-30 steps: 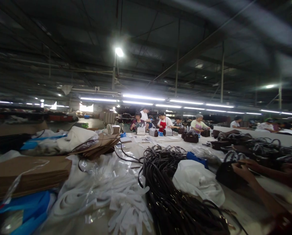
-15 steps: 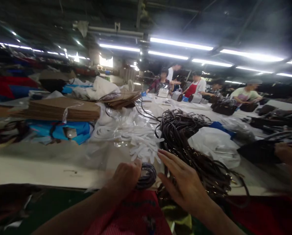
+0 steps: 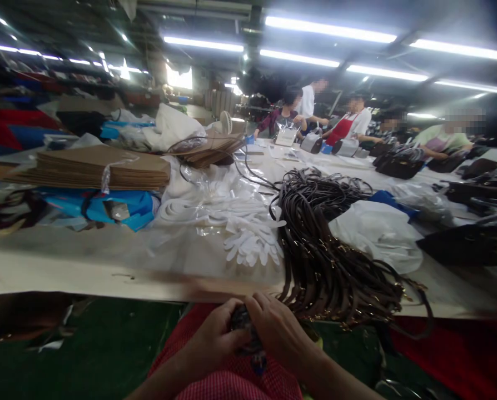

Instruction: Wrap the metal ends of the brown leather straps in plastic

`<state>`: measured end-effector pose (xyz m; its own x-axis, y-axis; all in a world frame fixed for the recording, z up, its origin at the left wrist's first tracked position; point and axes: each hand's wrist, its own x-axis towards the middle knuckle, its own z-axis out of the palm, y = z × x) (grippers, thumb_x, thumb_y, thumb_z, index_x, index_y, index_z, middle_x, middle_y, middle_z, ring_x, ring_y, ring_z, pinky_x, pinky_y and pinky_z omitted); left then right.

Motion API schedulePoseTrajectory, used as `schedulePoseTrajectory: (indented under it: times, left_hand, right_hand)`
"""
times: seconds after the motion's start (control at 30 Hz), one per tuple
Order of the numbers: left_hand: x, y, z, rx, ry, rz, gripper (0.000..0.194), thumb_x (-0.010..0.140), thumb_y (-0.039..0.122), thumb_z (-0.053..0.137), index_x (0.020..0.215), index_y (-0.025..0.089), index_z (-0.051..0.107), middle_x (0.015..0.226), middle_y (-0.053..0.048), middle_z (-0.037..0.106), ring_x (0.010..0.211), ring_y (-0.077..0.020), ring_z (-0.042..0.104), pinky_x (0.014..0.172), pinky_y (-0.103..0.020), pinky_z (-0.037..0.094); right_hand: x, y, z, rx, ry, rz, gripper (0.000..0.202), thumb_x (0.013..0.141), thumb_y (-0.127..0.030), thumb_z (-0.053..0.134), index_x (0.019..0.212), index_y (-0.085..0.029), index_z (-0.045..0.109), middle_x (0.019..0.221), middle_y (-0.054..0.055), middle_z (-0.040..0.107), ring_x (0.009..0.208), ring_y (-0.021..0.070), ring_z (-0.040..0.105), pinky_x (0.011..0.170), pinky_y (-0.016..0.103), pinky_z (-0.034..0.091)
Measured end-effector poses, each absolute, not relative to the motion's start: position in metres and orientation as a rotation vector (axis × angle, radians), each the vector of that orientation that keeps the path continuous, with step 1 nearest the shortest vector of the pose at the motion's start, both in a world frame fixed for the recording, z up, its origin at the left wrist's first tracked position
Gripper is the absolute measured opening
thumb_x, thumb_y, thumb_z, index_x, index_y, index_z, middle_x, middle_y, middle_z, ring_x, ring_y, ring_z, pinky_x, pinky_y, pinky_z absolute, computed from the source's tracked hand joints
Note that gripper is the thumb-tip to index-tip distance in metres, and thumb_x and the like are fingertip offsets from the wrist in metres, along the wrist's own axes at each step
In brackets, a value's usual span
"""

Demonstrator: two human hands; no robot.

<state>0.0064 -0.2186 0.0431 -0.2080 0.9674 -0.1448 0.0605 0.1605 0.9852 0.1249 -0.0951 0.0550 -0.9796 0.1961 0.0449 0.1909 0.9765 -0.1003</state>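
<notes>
A small dark coiled strap bundle (image 3: 245, 328) is held low over the red checked cloth on the lap, just off the table's front edge. My left hand (image 3: 217, 333) grips it from the left, thumb across its front. Wrapped over its right side is my right hand (image 3: 276, 325), with the fingers curled. Part of the bundle is hidden by both hands. Beyond them on the table lie white strips with rounded ends (image 3: 252, 244), and to their right a large heap of dark straps (image 3: 323, 250) with gold-coloured clasps.
On the left, a stack of brown sheets (image 3: 102, 166) sits above a blue package (image 3: 102, 206). A white plastic bag (image 3: 376, 233) and dark handbags (image 3: 465, 244) are on the right. Several people work at the table's far side (image 3: 298, 161).
The bundle has come down from the table edge toward the lap in my left hand. My right hand, spread before, has closed around it. The view has tilted down slightly.
</notes>
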Motion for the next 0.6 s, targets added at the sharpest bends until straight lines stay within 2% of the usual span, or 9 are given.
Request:
schedulePoseTrajectory:
  times: [0.1,0.23,0.33,0.4,0.5,0.6]
  left_hand:
    - [0.008,-0.221,0.027,0.814,1.343,1.31,0.039,0.07,0.026,0.061,0.106,0.014,0.053,0.097,-0.006,0.064,0.091,-0.0231,0.059,0.08,-0.032,0.047]
    - [0.01,-0.227,0.018,0.987,1.623,1.254,0.026,0.082,0.034,0.055,0.101,0.016,0.055,0.102,-0.006,0.061,0.096,-0.0229,0.054,0.088,-0.034,0.043]
    - [0.011,-0.233,0.017,1.034,1.772,1.175,0.024,0.086,0.037,0.051,0.099,0.017,0.054,0.104,-0.008,0.059,0.099,-0.0242,0.052,0.092,-0.036,0.04]
    - [0.012,-0.234,0.018,1.051,1.795,1.168,0.022,0.085,0.036,0.052,0.097,0.018,0.054,0.103,-0.008,0.059,0.099,-0.0244,0.051,0.092,-0.036,0.04]
    - [0.01,-0.233,0.023,0.991,1.664,1.275,0.025,0.083,0.035,0.058,0.1,0.018,0.056,0.103,-0.006,0.059,0.095,-0.0225,0.051,0.088,-0.034,0.041]
    - [0.006,-0.232,0.027,0.844,1.486,1.325,0.027,0.078,0.031,0.064,0.1,0.017,0.057,0.094,-0.002,0.059,0.086,-0.0189,0.051,0.079,-0.029,0.042]
  right_hand:
    - [0.123,-0.096,0.051,-0.277,-3.071,0.159,0.016,0.088,-0.004,0.053,0.094,-0.018,0.058,0.093,0.006,0.065,0.082,0.023,0.062,0.07,0.033,0.046]
    - [0.119,-0.091,0.045,-0.228,-3.09,0.352,0.017,0.09,-0.004,0.051,0.099,-0.017,0.057,0.098,0.007,0.065,0.087,0.0215,0.062,0.075,0.031,0.047]
    - [0.118,-0.083,0.039,-0.051,-3.126,0.516,0.014,0.092,-0.006,0.049,0.1,-0.015,0.055,0.096,0.007,0.065,0.086,0.0197,0.062,0.077,0.03,0.049]
    - [0.117,-0.078,0.035,0.048,-3.092,0.47,0.011,0.094,-0.008,0.046,0.095,-0.016,0.054,0.091,0.006,0.064,0.084,0.0196,0.062,0.088,0.035,0.049]
    - [0.115,-0.074,0.031,0.122,-2.975,0.298,0.017,0.095,-0.009,0.041,0.088,-0.018,0.052,0.081,0.002,0.06,0.079,0.0177,0.06,0.11,0.045,0.037]
    - [0.112,-0.073,0.034,0.169,-2.924,0.155,0.018,0.094,-0.009,0.04,0.085,-0.019,0.051,0.075,-0.001,0.056,0.072,0.0161,0.057,0.116,0.046,0.031]
